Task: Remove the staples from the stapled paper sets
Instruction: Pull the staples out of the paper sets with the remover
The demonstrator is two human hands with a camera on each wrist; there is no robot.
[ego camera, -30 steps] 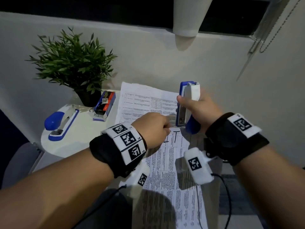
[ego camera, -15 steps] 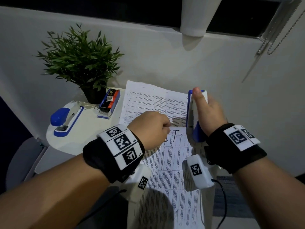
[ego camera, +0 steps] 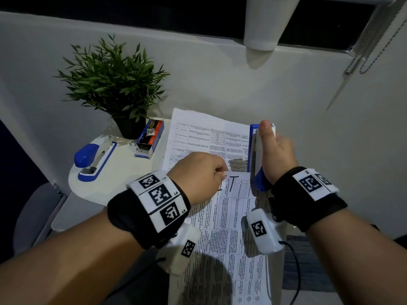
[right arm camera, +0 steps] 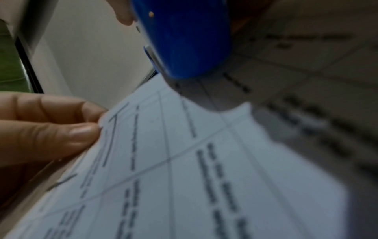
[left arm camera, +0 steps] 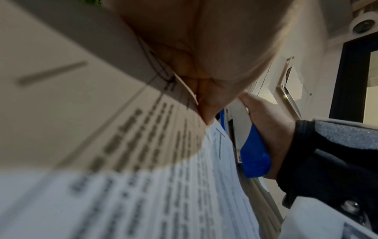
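A printed paper set (ego camera: 222, 234) lies over another printed set (ego camera: 198, 137) on the small white table (ego camera: 114, 170). My left hand (ego camera: 198, 175) pinches the top left corner of the near paper set (right arm camera: 155, 145), thumb and fingers (right arm camera: 61, 129) curled on its edge. My right hand (ego camera: 275, 155) grips a blue and white stapler (ego camera: 256, 155), thumb laid along its top. The stapler's blue rear end (right arm camera: 184, 40) sits close above the paper set's top edge. No staple can be made out.
A second blue and white stapler (ego camera: 94, 157) lies at the table's left. A box of staples (ego camera: 149, 137) stands by a potted plant (ego camera: 112, 84). A grey wall runs right behind the table. A white cone-shaped lamp (ego camera: 268, 20) hangs above.
My right hand has turned the stapler from tilted to lying along the papers' right edge, thumb now on top. The left hand keeps its pinch on the paper corner.
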